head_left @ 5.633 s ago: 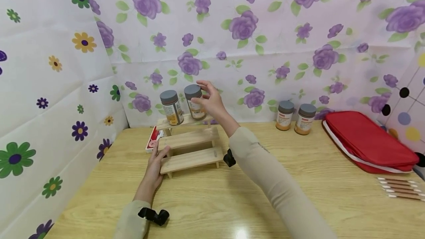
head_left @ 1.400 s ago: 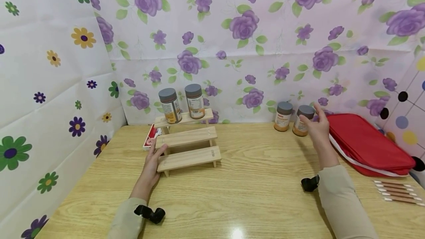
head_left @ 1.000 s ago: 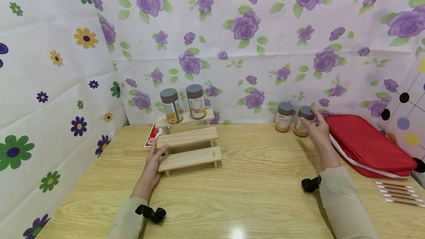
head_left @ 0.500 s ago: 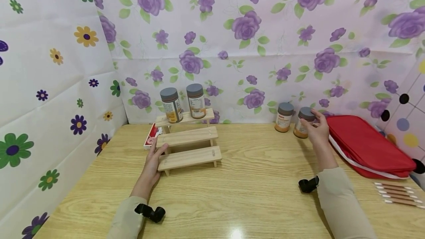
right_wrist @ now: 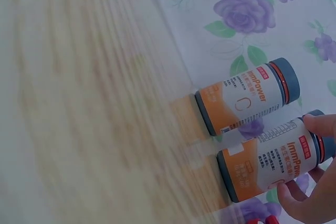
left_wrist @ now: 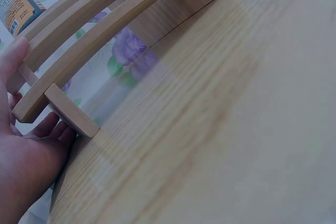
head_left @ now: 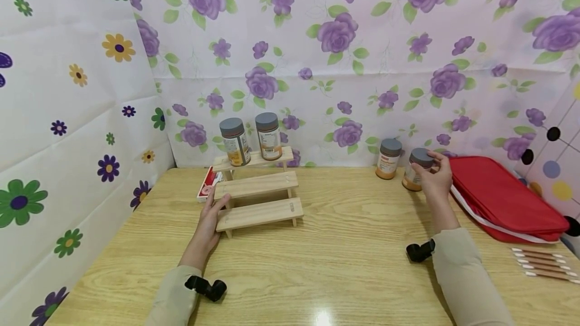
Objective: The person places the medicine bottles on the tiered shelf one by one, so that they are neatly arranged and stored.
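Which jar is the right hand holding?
The grey-lidded white and orange jar nearest the red fabric case; the right hand pinches it, while the other three jars stand untouched.

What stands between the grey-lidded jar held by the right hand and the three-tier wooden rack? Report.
A matching grey-lidded jar stands just left of the held jar, slightly farther back, and may need skirting. Nothing else visible blocks the way to the rack.

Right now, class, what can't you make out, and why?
Head view: part of the red-and-white box, behind the three-tier wooden rack.
Head view: fine print on the rack jars, too small.
Left wrist view: these jars' lids, beyond the frame edge.
Right wrist view: part of the right grip on the ImmPower jar, beyond the right edge.
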A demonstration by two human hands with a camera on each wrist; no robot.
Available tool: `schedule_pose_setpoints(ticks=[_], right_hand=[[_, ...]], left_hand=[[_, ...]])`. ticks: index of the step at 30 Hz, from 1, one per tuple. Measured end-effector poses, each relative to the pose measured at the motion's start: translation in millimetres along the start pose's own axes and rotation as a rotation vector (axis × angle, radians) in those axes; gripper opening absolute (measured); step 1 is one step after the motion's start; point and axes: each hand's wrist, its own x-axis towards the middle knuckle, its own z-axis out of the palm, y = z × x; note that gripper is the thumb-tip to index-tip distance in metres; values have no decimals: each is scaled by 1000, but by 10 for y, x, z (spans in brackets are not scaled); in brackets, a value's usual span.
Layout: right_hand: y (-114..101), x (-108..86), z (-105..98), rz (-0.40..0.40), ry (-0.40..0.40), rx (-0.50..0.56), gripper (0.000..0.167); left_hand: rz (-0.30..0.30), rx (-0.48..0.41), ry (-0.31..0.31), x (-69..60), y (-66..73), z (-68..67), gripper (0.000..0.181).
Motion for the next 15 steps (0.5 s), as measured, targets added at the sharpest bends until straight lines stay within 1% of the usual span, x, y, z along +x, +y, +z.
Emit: schedule_pose_setpoints(ticks=[7,15], right_hand=[[-14,-17,-9,4,29,35,50],[-57,-39,-24,17,17,115,49]], left_hand=[[4,3,4,9,-3,2,83],[14,4,0,19,-14,-5,82]])
